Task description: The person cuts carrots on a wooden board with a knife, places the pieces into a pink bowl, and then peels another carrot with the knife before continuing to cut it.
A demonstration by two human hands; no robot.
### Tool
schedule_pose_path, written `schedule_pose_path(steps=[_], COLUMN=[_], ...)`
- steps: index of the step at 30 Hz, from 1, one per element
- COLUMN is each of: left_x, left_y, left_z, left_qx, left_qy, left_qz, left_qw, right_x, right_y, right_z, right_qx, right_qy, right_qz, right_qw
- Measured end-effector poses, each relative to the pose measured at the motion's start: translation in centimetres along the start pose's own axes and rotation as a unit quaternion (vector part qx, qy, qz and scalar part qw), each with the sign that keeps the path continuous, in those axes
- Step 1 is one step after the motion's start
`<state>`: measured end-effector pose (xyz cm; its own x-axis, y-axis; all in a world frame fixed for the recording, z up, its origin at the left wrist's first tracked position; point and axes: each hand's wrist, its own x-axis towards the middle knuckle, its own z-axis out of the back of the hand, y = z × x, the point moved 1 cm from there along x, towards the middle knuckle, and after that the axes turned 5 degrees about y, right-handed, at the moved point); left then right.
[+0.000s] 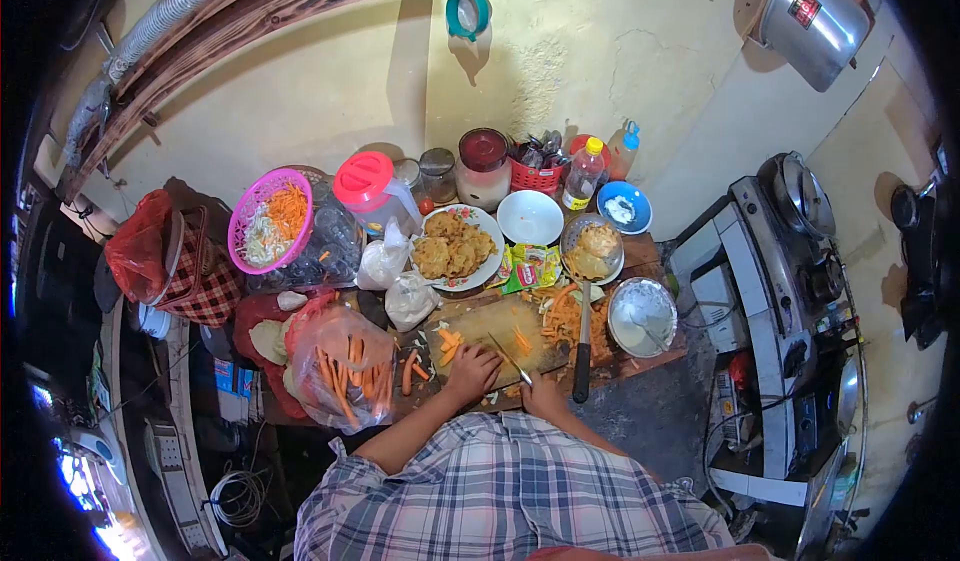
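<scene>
A wooden cutting board (pixel 482 323) lies in front of me. My right hand (pixel 543 397) is closed around the handle of a knife (pixel 511 359), whose blade slants up and left over the board. Beside the blade, my left hand (pixel 473 373) rests on the board with its fingers curled together; whatever is under them is hidden. Cut carrot pieces (pixel 449 345) lie just beyond the left fingers, and a few carrot strips (pixel 521 339) are right of the blade. Left of the board are a sausage-like piece (pixel 408 371) and a clear plastic bag of carrots (pixel 345 371).
At the back stand a plate of fritters (pixel 497 262), a white bowl (pixel 530 218) and a pink basket of shredded vegetables (pixel 237 223). To the right are a pan with a black handle (pixel 582 374), a bowl of white batter (pixel 642 301) and a stove (pixel 785 241).
</scene>
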<state>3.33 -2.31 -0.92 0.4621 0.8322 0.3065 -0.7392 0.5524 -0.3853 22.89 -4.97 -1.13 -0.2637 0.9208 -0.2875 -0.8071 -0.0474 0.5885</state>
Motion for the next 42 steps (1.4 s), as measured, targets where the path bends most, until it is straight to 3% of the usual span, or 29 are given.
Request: schedule_pose_path(steps=[7,13,20,23,25,35,37,42], left_x=[-0.4,-0.6,-0.8,-0.9,-0.9,-0.8,-0.9,-1.2], left_y=[-0.4,-0.6,-0.6,-0.5,-0.6,-1.0,-1.0,-0.8], left_z=[-0.2,-0.3,-0.4,-0.5,-0.5,0.0,-0.1,-0.8], left_qx=[0.039,0.042,0.055,0.048,0.046,0.055,0.054,0.066], left_qy=[0.012,0.044,0.043,0.04,0.042,0.028,0.027,0.046], left_qz=[0.003,0.02,0.023,0.022,0.027,0.022,0.026,0.021], left_qw=[0.999,0.998,0.997,0.998,0.998,0.998,0.998,0.997], right_x=[-0.5,-0.3,0.3,0.5,0.4,0.3,0.0,-0.3], right_y=[1.8,1.9,1.7,0.2,0.9,2.6,2.7,-0.2], right_z=[1.9,1.6,1.2,0.1,0.6,1.3,1.8,-0.1], right_qx=[-0.005,-0.078,-0.076,-0.011,-0.004,-0.075,-0.057,-0.057], right_qy=[0.075,0.075,0.063,0.039,0.085,0.075,0.113,0.048], right_qz=[-0.033,-0.055,-0.046,-0.015,-0.038,-0.051,-0.066,-0.02], right_qw=[0.997,0.993,0.994,0.999,0.996,0.993,0.99,0.997])
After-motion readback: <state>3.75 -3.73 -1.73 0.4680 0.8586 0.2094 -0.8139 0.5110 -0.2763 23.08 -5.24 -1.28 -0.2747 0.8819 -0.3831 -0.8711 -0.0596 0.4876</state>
